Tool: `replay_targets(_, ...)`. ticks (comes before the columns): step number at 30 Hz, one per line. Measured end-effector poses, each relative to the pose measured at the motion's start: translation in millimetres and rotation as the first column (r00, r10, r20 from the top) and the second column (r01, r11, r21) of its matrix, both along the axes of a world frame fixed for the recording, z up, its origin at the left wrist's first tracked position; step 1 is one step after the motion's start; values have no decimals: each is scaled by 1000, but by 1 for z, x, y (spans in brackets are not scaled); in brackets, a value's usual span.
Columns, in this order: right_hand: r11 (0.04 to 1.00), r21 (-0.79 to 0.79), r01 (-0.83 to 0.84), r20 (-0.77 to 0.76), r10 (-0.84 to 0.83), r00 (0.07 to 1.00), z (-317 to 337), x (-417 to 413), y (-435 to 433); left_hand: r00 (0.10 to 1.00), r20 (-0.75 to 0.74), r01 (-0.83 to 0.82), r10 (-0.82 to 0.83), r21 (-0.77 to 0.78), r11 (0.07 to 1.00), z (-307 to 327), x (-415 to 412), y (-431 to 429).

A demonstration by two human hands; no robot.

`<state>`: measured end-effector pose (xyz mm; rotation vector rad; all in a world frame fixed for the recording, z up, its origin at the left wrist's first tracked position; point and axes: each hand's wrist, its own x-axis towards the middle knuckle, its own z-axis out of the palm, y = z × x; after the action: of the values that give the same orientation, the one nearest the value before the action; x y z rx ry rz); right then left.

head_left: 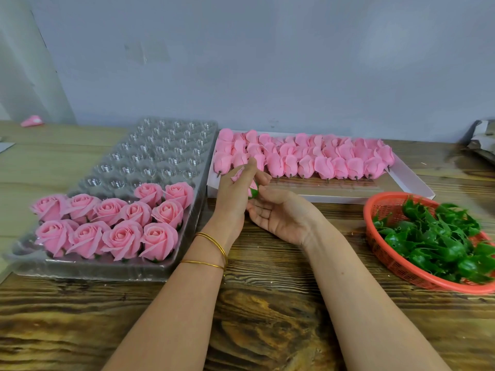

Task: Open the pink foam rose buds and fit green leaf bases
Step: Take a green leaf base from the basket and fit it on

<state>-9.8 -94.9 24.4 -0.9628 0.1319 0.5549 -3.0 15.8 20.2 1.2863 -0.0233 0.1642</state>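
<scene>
Bud [251, 186] sits at centre, wrapped in left hand [234, 195] fingers; right hand [278, 214], palm up, pinches green leaf base [254, 193] under it. Foam likely featherlight, soft, creases easily: grip low at the base, peel petals [237, 174] by edges. Clear tray [107, 271] at 9 o'clock, white box [417, 183] of closed buds [302, 159] at 12, red basket [375, 210] of leaves [434, 236] at 3; open table [267, 303] toward 6.

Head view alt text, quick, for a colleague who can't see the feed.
Two hands meet over a wooden table: the left hand pinches a pink rose bud, the right hand, palm up, at its green base. Left, a clear tray holds opened roses; behind, a white box of closed buds; right, a red basket of green leaf bases.
</scene>
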Motion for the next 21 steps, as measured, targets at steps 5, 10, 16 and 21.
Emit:
replay_targets(5,1000,8,-14,15,14,1000,-1,-1,0,1000,0,12,-12,-18,1000,-3,1,1)
replay_targets(10,999,20,-39,32,39,999,-1,-1,-1,999,-15,28,-28,-24,999,-2,1,2)
replay_targets(16,999,10,-52,38,52,998,-1,-1,-2,1000,-16,24,-24,-8,1000,-1,0,1)
replay_targets(21,998,16,-58,34,58,998,-1,-1,-3,1000,11,26,-26,5,1000,-1,0,2)
